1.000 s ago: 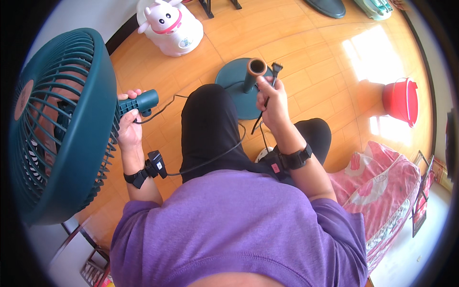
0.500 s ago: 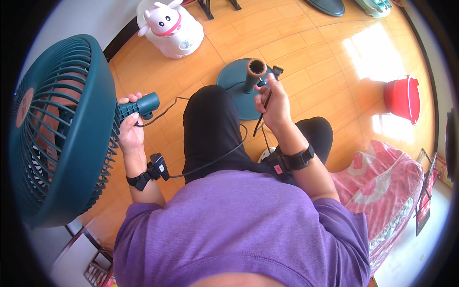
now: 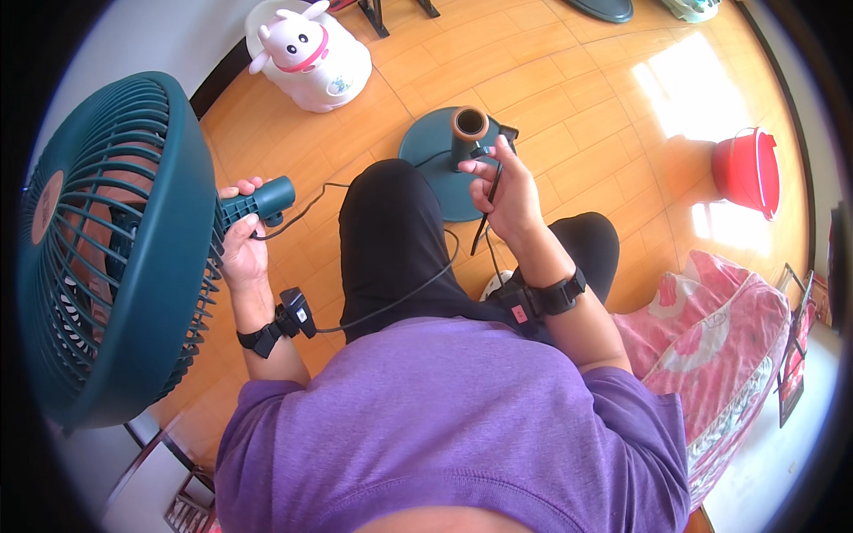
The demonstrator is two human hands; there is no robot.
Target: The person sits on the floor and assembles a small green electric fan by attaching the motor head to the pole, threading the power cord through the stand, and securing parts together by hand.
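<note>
Two hands hold things: the left hand, at the left of the frame, is wrapped around the neck of a green fan; the right hand, upper centre, loosely holds a black cord, forefinger stretched beside the knob of an open-topped pole. Far right sits a red bucket, contents hidden. One second ago, the right hand covered the knob.

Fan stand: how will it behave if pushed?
Probably won't tip easily: the narrow post rises from a much wider round base. A low push may slide it, since the floor looks glossy. It'll likely feel stiff; the post looks like a rigid tube. Weight: can't tell.
</note>
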